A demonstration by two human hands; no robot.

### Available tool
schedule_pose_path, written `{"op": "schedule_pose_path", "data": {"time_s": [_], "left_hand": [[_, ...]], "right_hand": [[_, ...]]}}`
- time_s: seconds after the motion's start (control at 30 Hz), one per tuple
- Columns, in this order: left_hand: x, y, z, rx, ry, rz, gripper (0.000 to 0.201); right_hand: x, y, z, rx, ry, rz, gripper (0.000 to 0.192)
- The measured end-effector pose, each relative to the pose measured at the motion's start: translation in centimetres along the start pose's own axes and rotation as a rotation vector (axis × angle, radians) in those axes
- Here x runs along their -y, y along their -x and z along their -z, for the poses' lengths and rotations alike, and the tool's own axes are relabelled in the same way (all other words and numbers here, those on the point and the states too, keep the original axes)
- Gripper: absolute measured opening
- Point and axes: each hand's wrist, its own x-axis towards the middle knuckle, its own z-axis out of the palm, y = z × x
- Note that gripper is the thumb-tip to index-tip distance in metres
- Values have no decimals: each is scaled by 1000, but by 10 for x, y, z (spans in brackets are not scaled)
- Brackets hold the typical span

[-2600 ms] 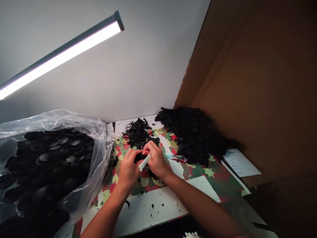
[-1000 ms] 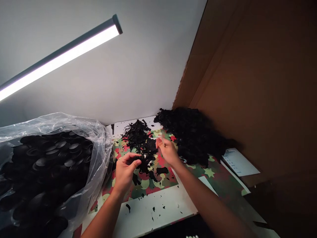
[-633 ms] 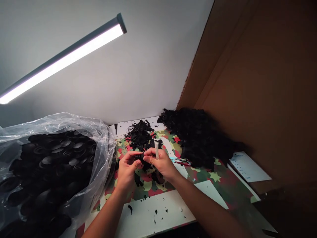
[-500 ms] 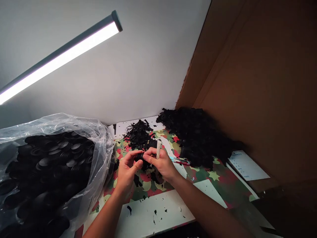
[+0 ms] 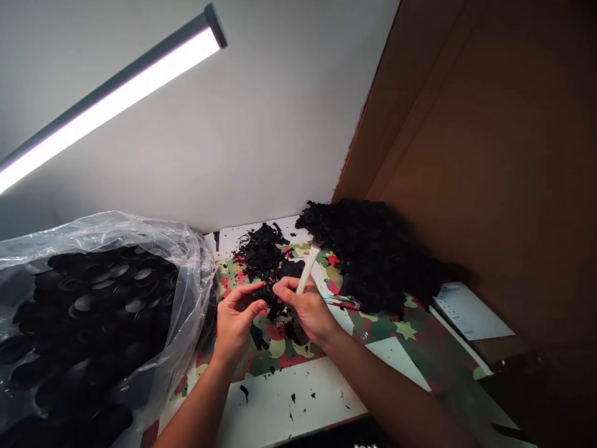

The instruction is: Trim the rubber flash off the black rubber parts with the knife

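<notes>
Head view, only one. Two bare hands meeting above the patterned mat [image 5: 410,333]. Left hand [image 5: 236,320] pinched with thumb and fingertips on one small black rubber part [image 5: 263,292], held just over the mat, in front of the scrap heap. Right hand [image 5: 308,311] touching the same part with its fingertips while closed round one pale slim tool [image 5: 306,269], tip slanting up and away.

One clear plastic bag [image 5: 184,280] at left, mouth open, stuffed with round black ribbed parts [image 5: 100,305], too many to count. Two dark piles at the back of the mat: one smaller heap of black trimmings [image 5: 263,249] just behind the hands, one larger black pile [image 5: 373,252] to the right against the cardboard wall [image 5: 489,155]. One pair of scissors with red and blue handles [image 5: 340,303] lying just right of the right hand, near the larger pile. Loose black flecks scattered over one white board [image 5: 289,398] nearer the body. One printed paper sheet [image 5: 471,309] far right. One lit tube lamp [image 5: 112,99] overhead at left.
</notes>
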Motion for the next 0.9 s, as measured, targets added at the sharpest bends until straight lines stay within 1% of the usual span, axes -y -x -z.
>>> {"op": "schedule_pose_path", "data": {"time_s": [0.1,0.23,0.33,0.43,0.5,0.57,0.67,0.8,0.9], "left_hand": [[2,-1,1,10,58,44,40],[1,-5,1,-30,178,111,45],[-2,-7,1,-43,258,157,49],[-2,-6,0,-27,274,180,50],[-1,-5,0,-13,250,173,47],[1,-4,0,-3,203,151,43],[0,-3,0,-13,106,92,38],[-4,-3,1,-34,4,6,36],[-4,-4,2,-27,-41,-26,35]], "right_hand": [[1,0,3,14,32,34,39],[4,-1,10,56,212,220,34],[4,-1,13,56,282,293,33],[3,0,10,39,370,376,28],[1,1,8,23,406,443,21],[0,2,6,5,423,476,14],[-1,2,6,5,449,480,13],[-2,-1,9,57,519,467,10],[-3,-1,10,62,569,502,10]]}}
